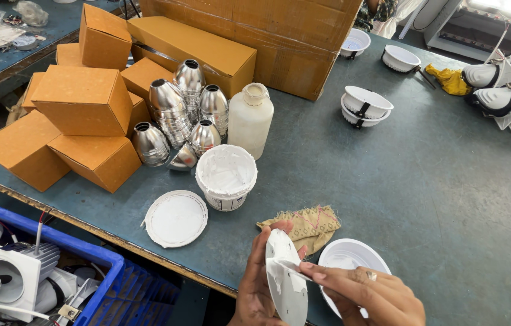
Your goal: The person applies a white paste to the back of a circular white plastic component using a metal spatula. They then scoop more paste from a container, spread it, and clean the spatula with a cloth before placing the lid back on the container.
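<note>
Table (pixel 437 199) carries boxes (pixel 83 99), steel reflectors (pixel 174 115), an open paste tub (pixel 226 175) beside its lid (pixel 176 218). Near edge: left hand (pixel 255 284) grips a white disc (pixel 286 281) upright; right hand (pixel 367 296) pinches a scrap (pixel 289 265) against its face, spreading paste. Judgement: coating step; next calls for even coverage

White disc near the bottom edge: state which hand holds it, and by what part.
The left hand holds the white disc upright by its rim; the right hand presses white paste onto its face.
</note>
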